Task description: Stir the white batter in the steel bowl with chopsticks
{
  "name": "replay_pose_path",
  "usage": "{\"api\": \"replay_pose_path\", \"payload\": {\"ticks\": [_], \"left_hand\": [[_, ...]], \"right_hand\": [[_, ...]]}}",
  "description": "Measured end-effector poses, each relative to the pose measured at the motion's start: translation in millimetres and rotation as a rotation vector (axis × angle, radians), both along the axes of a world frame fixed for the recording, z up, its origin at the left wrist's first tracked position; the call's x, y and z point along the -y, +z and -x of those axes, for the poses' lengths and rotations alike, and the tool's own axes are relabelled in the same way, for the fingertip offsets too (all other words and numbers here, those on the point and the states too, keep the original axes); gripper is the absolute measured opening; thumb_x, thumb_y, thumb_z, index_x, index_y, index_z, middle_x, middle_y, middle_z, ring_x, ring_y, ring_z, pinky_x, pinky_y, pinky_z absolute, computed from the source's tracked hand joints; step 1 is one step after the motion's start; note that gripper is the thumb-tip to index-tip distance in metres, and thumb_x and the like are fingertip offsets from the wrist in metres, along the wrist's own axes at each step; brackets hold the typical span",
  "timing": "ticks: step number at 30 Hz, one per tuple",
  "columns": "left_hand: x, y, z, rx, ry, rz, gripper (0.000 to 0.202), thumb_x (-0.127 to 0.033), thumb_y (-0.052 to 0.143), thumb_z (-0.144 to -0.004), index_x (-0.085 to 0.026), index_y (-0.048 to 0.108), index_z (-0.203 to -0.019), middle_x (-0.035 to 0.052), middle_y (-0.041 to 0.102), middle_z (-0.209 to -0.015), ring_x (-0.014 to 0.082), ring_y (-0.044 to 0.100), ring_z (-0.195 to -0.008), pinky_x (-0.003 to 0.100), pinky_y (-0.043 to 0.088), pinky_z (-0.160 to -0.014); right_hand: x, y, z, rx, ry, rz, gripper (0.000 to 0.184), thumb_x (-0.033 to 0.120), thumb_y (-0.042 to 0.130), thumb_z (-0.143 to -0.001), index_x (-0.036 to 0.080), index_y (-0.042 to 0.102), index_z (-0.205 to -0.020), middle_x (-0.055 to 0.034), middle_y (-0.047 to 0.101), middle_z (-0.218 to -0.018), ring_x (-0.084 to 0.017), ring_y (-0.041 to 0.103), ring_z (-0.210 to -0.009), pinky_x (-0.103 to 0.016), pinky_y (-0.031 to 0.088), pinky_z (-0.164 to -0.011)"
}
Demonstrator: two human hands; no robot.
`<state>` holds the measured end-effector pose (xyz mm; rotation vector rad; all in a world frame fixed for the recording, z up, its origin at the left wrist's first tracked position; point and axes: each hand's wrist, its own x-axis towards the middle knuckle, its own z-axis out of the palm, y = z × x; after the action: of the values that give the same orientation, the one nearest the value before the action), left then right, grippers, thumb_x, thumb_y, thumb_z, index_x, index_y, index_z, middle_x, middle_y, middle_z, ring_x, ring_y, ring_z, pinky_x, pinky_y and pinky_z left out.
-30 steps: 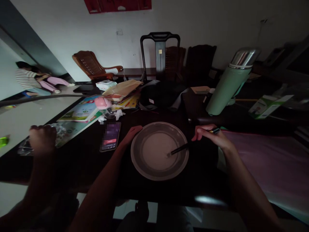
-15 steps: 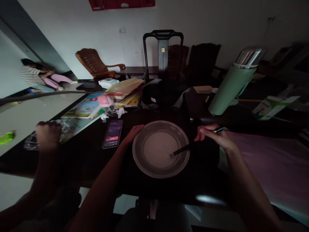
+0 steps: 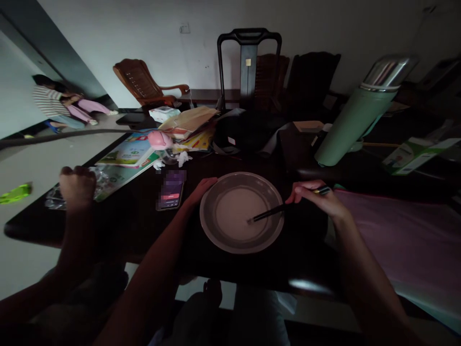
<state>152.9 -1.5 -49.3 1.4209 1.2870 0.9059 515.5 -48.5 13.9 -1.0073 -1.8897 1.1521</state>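
A round, wide-rimmed basin (image 3: 208, 226) stands on the dark table and holds a pale, milky liquid (image 3: 234, 211). At the basin's left edge, my left hand (image 3: 203, 190) is closed on the rim, its fingers partly hidden behind it. My right hand (image 3: 306, 192), to the right of the basin, grips a pair of black chopsticks (image 3: 270, 212). Their tips dip into the liquid near the middle, and the gold-banded upper ends stick out above the hand.
Left of the basin lie a phone (image 3: 172, 192), a pink-topped bottle (image 3: 160, 140) and books (image 3: 126, 153). Another person's fist (image 3: 77, 185) rests on clear plastic at far left. A green thermos (image 3: 356, 120) stands behind right; pink sheeting (image 3: 403, 230) lies right.
The chopsticks' tips have moved left through the liquid, and my right hand has shifted slightly left. The whole view has tilted a little downward.
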Motion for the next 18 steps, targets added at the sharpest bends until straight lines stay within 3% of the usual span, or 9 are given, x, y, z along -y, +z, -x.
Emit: {"api": "replay_pose_path", "payload": {"ticks": [2,4,7,9,11,16,18], "left_hand": [[-1.3,-1.0,1.0,0.01,-0.018,0.007,0.035,-0.049,0.052,-0.079,-0.018,0.049,-0.062,-0.0044,0.046,-0.058,0.0118,0.044,-0.059,0.023,0.038,-0.055],[-2.0,-0.6,1.4,0.006,-0.028,0.003,0.034,-0.048,0.053,-0.079,-0.018,0.05,-0.063,-0.004,0.048,-0.06,0.0123,0.045,-0.06,0.023,0.039,-0.057],[-0.9,1.6,0.3,-0.027,-0.024,-0.029,0.032,-0.045,0.051,-0.081,-0.018,0.05,-0.063,-0.0034,0.048,-0.061,0.0135,0.046,-0.064,0.024,0.04,-0.061],[1.2,2.7,-1.2,-0.041,0.005,-0.038,0.033,-0.044,0.049,-0.082,-0.019,0.049,-0.062,-0.0032,0.047,-0.061,0.0141,0.046,-0.066,0.024,0.04,-0.062],[3.4,3.3,-2.7,-0.036,0.048,-0.031,0.033,-0.045,0.05,-0.082,-0.019,0.049,-0.062,-0.0029,0.046,-0.062,0.0143,0.046,-0.067,0.024,0.04,-0.061],[5.7,2.8,-3.6,-0.016,0.077,-0.042,0.033,-0.045,0.051,-0.08,-0.019,0.048,-0.06,-0.0029,0.045,-0.063,0.0132,0.043,-0.066,0.023,0.039,-0.06],[5.4,2.1,-3.4,-0.015,0.079,-0.036,0.033,-0.045,0.051,-0.08,-0.019,0.048,-0.059,-0.0032,0.044,-0.062,0.0128,0.042,-0.065,0.023,0.039,-0.059]], "right_hand": [[0.8,-4.9,13.3,0.009,0.094,-0.024,0.037,0.05,0.06,-0.09,0.022,0.07,-0.067,-0.0053,0.078,-0.081,-0.02,0.07,-0.079,-0.031,0.051,-0.075],[-0.4,-10.0,23.9,0.027,0.094,-0.082,0.034,0.049,0.06,-0.09,0.022,0.074,-0.074,-0.006,0.078,-0.087,-0.02,0.069,-0.082,-0.031,0.05,-0.075],[-3.3,-10.6,19.3,0.049,-0.027,-0.135,0.031,0.05,0.062,-0.088,0.023,0.076,-0.078,-0.0055,0.077,-0.085,-0.02,0.068,-0.078,-0.033,0.05,-0.074],[-3.9,-6.4,5.5,0.02,-0.145,-0.115,0.034,0.049,0.062,-0.088,0.024,0.072,-0.069,-0.0046,0.078,-0.083,-0.02,0.069,-0.078,-0.033,0.05,-0.077],[-3.0,-1.5,-6.0,-0.011,-0.172,-0.058,0.038,0.05,0.061,-0.089,0.023,0.068,-0.062,-0.0036,0.077,-0.078,-0.02,0.07,-0.076,-0.033,0.05,-0.077],[0.4,-0.9,7.0,0.024,0.059,0.01,0.04,0.053,0.061,-0.088,0.022,0.069,-0.064,-0.0048,0.077,-0.079,-0.021,0.071,-0.077,-0.033,0.051,-0.074],[-0.7,-4.0,15.1,0.04,0.057,-0.01,0.038,0.054,0.061,-0.086,0.022,0.071,-0.068,-0.0053,0.078,-0.084,-0.021,0.07,-0.081,-0.033,0.051,-0.075]]}}
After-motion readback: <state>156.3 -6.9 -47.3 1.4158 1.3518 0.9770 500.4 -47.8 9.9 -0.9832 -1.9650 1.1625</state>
